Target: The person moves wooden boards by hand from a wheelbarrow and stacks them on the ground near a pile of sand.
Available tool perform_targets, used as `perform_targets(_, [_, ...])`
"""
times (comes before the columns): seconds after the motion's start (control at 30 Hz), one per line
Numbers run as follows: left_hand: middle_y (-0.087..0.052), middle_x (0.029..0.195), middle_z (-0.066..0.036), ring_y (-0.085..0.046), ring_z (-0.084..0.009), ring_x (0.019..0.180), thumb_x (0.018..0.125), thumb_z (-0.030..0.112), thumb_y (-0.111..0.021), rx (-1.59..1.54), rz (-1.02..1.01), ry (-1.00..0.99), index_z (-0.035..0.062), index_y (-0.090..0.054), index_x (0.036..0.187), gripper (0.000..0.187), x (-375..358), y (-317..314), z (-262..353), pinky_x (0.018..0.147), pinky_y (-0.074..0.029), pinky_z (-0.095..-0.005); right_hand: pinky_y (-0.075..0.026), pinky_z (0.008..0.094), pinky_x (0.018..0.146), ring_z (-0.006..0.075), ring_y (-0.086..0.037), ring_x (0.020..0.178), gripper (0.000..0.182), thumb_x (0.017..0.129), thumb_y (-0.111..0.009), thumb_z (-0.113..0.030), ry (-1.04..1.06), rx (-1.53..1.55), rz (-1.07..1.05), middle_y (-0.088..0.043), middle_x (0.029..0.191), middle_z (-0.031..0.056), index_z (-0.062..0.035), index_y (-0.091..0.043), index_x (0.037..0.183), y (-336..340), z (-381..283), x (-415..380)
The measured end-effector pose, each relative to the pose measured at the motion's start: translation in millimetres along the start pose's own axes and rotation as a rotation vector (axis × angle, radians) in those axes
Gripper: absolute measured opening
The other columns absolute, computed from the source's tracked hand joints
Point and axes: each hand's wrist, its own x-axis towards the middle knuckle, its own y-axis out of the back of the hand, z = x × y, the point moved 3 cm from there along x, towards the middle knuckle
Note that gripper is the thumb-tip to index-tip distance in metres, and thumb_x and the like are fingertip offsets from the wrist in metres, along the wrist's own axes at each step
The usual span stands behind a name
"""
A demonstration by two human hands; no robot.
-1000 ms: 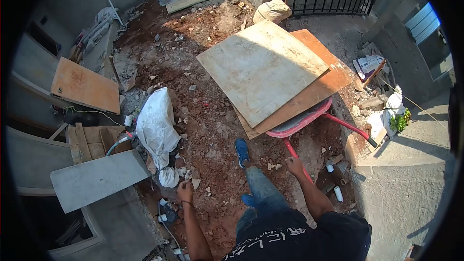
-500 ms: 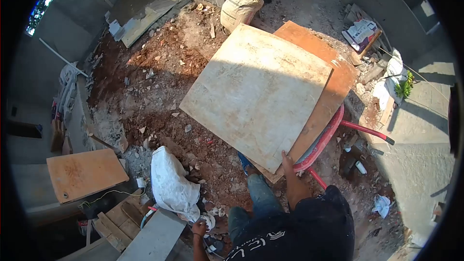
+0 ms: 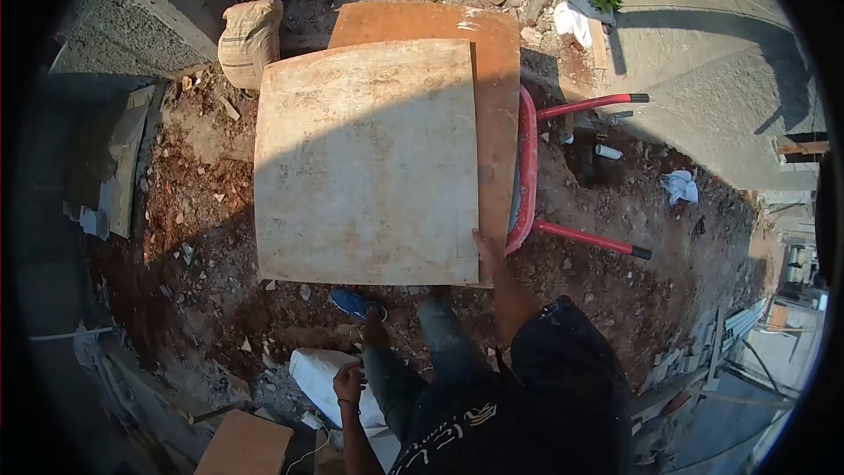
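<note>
A pale, dirt-stained plywood board [image 3: 369, 158] lies over a darker orange-brown board [image 3: 499, 114], and both rest on a red wheelbarrow [image 3: 526, 167]. My right hand [image 3: 489, 249] grips the pale board near its lower right corner, thumb on top and the other fingers hidden by the edge. Down by my leg, my left hand [image 3: 349, 382] hangs with fingers curled and nothing visible in them. It overlaps a white sack [image 3: 316, 374] on the ground in this view.
Wheelbarrow handles [image 3: 593, 240] stick out to the right. A full beige sack [image 3: 250, 44] stands beyond the boards. Reddish rubble [image 3: 198, 185] covers the ground, a concrete slab [image 3: 703, 79] lies at upper right, and another orange board [image 3: 244, 444] sits at lower left.
My view has turned right, so the boards and wheelbarrow appear rotated and further left. My right hand keeps its hold on the pale board; my left hand still hangs low near the white sack.
</note>
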Motion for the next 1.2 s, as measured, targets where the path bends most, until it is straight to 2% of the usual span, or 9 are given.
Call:
perform_targets(0.1, [-0.061, 0.069, -0.011, -0.059, -0.015, 0.053, 0.082, 0.013, -0.049, 0.166, -0.089, -0.131, 0.0013, -0.058, 0.1, 0.022, 32.9, 8.8, 55.9, 0.044, -0.046, -0.0265, -0.042, 0.0342, 0.082, 0.0253, -0.056, 0.091, 0.064, 0.083, -0.048, -0.052, -0.174, 0.05, -0.206, -0.06, 0.097, 0.0145, 0.0076, -0.056, 0.105, -34.3, 2.1, -40.0])
perform_targets(0.23, [-0.06, 0.068, -0.009, -0.057, -0.0138, 0.052, 0.082, 0.013, -0.049, 0.196, -0.184, -0.231, 0.0005, -0.058, 0.098, 0.022, 72.6, -7.0, 93.1, 0.044, -0.045, -0.0258, -0.037, 0.0391, 0.092, 0.0355, -0.047, 0.112, 0.075, 0.078, -0.054, -0.054, 0.099, -0.172, 0.144, -0.051, 0.116, 0.0273, 0.0079, -0.045, 0.119, -28.7, -29.6, -76.7])
perform_targets(0.4, [-0.058, 0.077, -0.008, -0.059, -0.0187, 0.066, 0.083, 0.026, -0.056, -0.295, -0.308, 0.229, 0.0031, -0.053, 0.104, 0.031, 79.7, -102.3, 86.6, 0.055, -0.05, -0.032, -0.04, 0.0395, 0.09, 0.0356, -0.048, 0.11, 0.066, 0.078, -0.059, -0.043, 0.085, -0.369, 0.492, -0.053, 0.11, 0.0286, 0.0083, -0.046, 0.117, 57.1, -40.4, -80.5])
perform_targets(0.57, [-0.047, 0.118, -0.012, -0.045, -0.0312, 0.109, 0.083, 0.035, -0.056, -0.898, -0.411, 0.596, 0.0133, -0.041, 0.125, 0.05, 134.8, -235.7, 13.2, 0.087, -0.04, -0.0469, -0.043, 0.0361, 0.085, 0.0266, -0.055, 0.101, 0.06, 0.079, -0.061, -0.039, 0.092, -0.106, 0.305, -0.057, 0.104, 0.0216, 0.0059, -0.046, 0.117, 95.8, -53.1, -27.0])
perform_targets(0.7, [-0.04, 0.127, -0.014, -0.038, -0.0325, 0.118, 0.08, 0.044, -0.057, -1.027, -0.366, 0.525, 0.0157, -0.044, 0.121, 0.051, 157.6, -289.5, 21.7, 0.095, -0.032, -0.0527, -0.045, 0.0298, 0.08, 0.0168, -0.057, 0.09, 0.052, 0.081, -0.062, -0.037, 0.301, 0.206, 0.17, -0.059, 0.101, 0.0109, 0.0036, -0.051, 0.111, 81.2, -52.1, 22.4])
perform_targets(0.8, [-0.031, 0.135, -0.013, -0.029, -0.032, 0.125, 0.077, 0.047, -0.059, -1.077, -0.298, 0.489, 0.0139, -0.038, 0.128, 0.064, 163.8, -283.9, 25.2, 0.098, -0.027, -0.0538, -0.044, 0.0276, 0.081, 0.0157, -0.057, 0.091, 0.049, 0.081, -0.063, -0.034, 0.072, 0.19, 0.057, -0.059, 0.102, 0.0085, 0.0035, -0.053, 0.111, 88.5, -57.0, 28.4])
perform_targets(1.0, [-0.036, 0.133, -0.012, -0.034, -0.0293, 0.122, 0.079, 0.043, -0.061, -1.183, -0.258, 0.478, 0.0078, -0.034, 0.131, 0.068, 132.1, -241.0, 47.1, 0.098, -0.028, -0.0536, -0.044, 0.0275, 0.08, 0.0145, -0.056, 0.089, 0.043, 0.081, -0.064, -0.029, 0.136, 0.302, -0.099, -0.059, 0.104, 0.0088, 0.0033, -0.056, 0.11, 105.8, -108.5, -21.7])
perform_targets(1.07, [-0.047, 0.122, -0.01, -0.043, -0.0279, 0.115, 0.076, 0.039, -0.067, -1.082, -0.305, 0.124, 0.0084, -0.04, 0.126, 0.065, 128.3, -217.3, 74.0, 0.098, -0.033, -0.0459, -0.043, 0.027, 0.08, 0.0142, -0.056, 0.089, 0.043, 0.082, -0.064, -0.029, 0.185, 0.231, -0.174, -0.059, 0.103, 0.0085, 0.0031, -0.056, 0.11, 102.3, -131.2, -44.4])
perform_targets(1.2, [-0.054, 0.113, -0.012, -0.055, -0.0275, 0.1, 0.077, 0.033, -0.068, -1.046, -0.155, 0.039, 0.0004, -0.044, 0.121, 0.059, 123.9, -149.8, 114.8, 0.088, -0.044, -0.0407, -0.043, 0.0255, 0.078, 0.0126, -0.055, 0.088, 0.039, 0.081, -0.065, -0.027, 0.301, 0.256, -0.261, -0.061, 0.098, 0.0063, 0.0033, -0.058, 0.106, 73.9, -184.1, -76.7])
